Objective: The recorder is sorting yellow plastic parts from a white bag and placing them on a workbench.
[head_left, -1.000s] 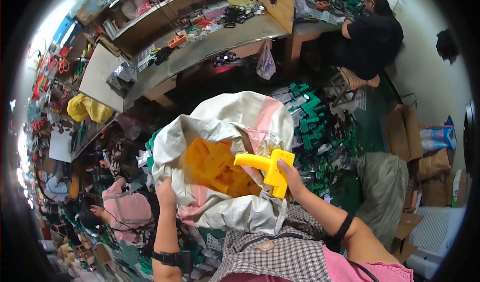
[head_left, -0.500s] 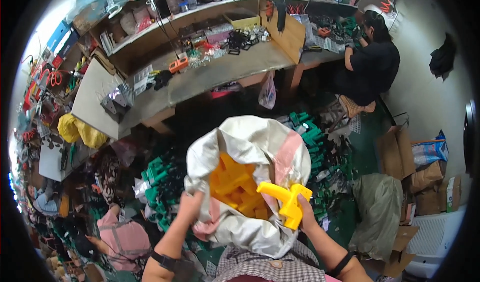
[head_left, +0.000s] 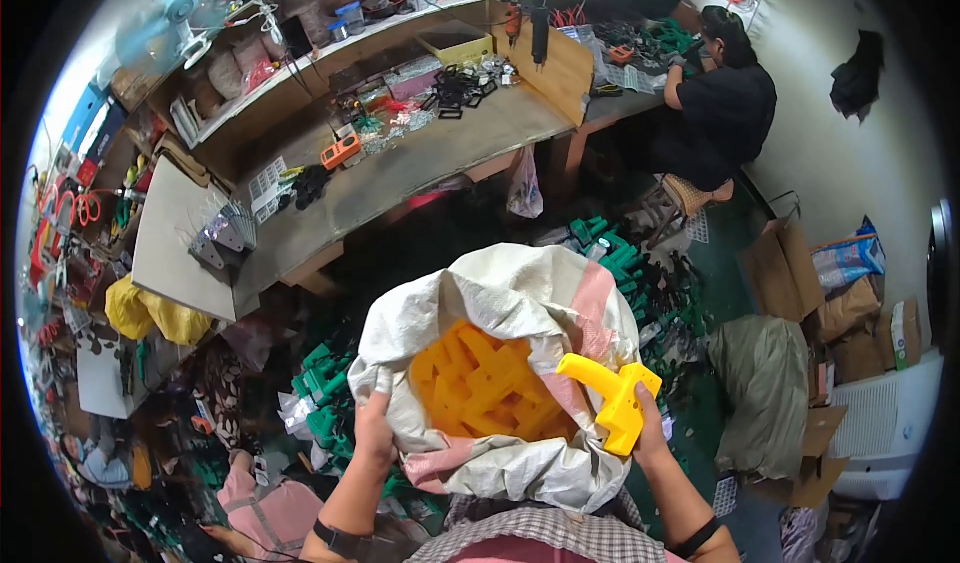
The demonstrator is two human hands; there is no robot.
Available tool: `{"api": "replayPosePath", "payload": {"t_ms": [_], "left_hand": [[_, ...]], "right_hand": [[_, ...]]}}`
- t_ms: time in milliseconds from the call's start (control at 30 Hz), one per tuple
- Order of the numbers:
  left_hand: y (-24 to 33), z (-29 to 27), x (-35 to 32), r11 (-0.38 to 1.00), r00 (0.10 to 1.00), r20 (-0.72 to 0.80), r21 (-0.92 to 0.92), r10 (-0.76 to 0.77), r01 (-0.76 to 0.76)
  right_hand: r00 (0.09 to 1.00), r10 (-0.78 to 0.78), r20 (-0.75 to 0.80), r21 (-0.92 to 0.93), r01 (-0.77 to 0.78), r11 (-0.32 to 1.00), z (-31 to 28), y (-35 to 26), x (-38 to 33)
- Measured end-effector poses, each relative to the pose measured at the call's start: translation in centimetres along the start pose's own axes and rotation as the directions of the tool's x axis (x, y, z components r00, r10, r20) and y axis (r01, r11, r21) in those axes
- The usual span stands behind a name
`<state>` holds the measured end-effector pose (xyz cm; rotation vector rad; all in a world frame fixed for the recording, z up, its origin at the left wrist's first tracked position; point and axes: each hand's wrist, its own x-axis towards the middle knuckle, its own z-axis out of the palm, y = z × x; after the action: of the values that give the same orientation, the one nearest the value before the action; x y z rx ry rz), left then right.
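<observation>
The right hand (head_left: 653,429) is closed on a yellow part (head_left: 622,409), which lies at ten o'clock from that grip, its block running one to seven o'clock and its arm pointing to ten, over the sack's (head_left: 500,275) three-o'clock rim. The mouth, full of yellow pieces (head_left: 480,378), lies at nine. The farther left hand (head_left: 374,431) grips the sack's rim near eight.

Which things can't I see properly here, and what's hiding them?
In the head view:
Inside bottom of the white woven sack with pink stripes: hidden under heaped yellow plastic pieces.
Right hand: most fingers hidden behind the yellow plastic pistol-shaped piece.
Person in pink clothing: partly cut off by the lower edge.
Pale hanging plastic bag: contents too small to make out.
</observation>
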<state>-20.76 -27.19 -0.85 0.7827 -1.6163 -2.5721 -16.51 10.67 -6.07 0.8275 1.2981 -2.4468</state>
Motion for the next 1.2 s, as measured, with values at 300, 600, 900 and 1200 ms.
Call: {"api": "replayPosePath", "payload": {"t_ms": [300, 600, 900, 1200], "left_hand": [[5.5, -2.5, -0.6, 0.985, 0.986, -0.073, 0.091, 0.150, -0.144], [5.9, -2.4, 4.0, 0.960, 0.981, -0.019, 0.209, 0.192, -0.184], [5.9, -2.3, 5.5, 0.936, 0.976, -0.058, 0.302, 0.211, -0.184], [5.2, -3.3, 5.9, 0.934, 0.917, -0.224, 0.224, 0.328, -0.280]], "right_hand": [[0.979, 0.064, 0.196, 0.033, -0.072, 0.997, 5.6, 1.7, -0.7], [0.939, -0.160, 0.305, 0.128, 0.126, 0.984, 6.7, 1.7, 2.8], [0.913, -0.094, 0.397, 0.060, 0.076, 0.995, 7.0, 0.7, 5.5], [0.771, 0.228, 0.595, -0.137, -0.182, 0.974, 10.1, -6.0, 11.1]]}}
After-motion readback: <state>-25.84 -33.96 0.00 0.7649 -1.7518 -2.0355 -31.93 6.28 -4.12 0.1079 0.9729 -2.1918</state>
